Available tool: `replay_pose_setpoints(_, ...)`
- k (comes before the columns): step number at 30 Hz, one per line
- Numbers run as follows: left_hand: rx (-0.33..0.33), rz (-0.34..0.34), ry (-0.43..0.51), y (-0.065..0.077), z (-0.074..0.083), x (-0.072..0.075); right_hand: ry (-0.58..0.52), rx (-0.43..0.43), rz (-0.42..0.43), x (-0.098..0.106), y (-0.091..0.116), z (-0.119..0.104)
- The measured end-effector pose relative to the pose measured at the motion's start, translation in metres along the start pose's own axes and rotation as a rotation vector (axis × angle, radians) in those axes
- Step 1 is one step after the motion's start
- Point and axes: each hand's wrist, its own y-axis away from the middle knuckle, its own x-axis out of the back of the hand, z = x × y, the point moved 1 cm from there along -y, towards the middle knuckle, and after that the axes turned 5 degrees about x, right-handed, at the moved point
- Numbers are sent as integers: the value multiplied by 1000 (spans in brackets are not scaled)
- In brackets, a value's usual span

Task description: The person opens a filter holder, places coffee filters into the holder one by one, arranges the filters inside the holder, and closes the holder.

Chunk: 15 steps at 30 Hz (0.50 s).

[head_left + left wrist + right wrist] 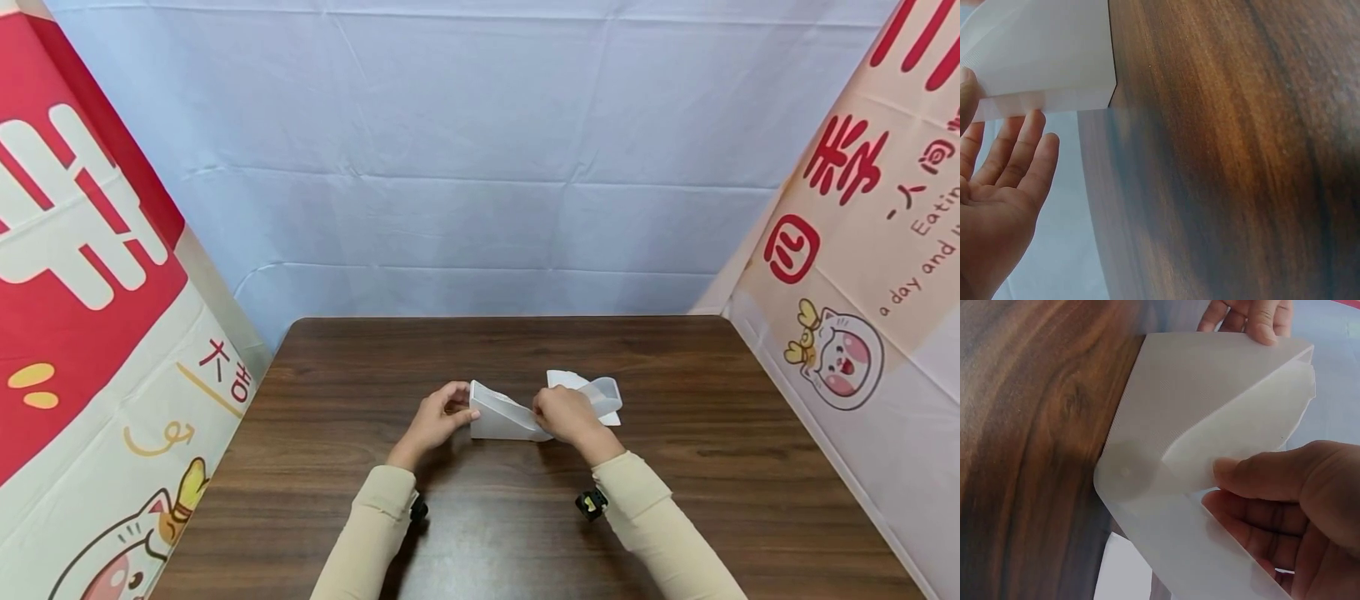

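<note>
A translucent white plastic case (506, 423) with a swung-out lid (606, 393) stands near the middle of the wooden table. Its round pivot (1125, 472) shows at the lower corner in the right wrist view. Inside the case is a thin white sheet (1241, 425) with an uneven edge. My left hand (438, 419) holds the case's end, thumb on its side and fingertips against its narrow face. At the opening, my right hand (566, 412) pinches the lower part of the white sheet between thumb and curled fingers, the fingers partly seen through the lid.
Under the lid, a flat white piece (566, 379) lies on the table (375, 350). Pale blue cloth (480, 167) hangs behind the table's far edge, and printed cloths (862, 250) flank both sides.
</note>
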Motion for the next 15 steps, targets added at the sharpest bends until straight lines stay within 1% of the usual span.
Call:
replay_pose_setpoints(11, -10, 1, -7, 0, -1, 0, 11, -31, -14, -5, -2, -5)
replay_pose_setpoints(15, -9, 0, -4, 0, -1, 0, 15, -45, -34, -6, -4, -5)
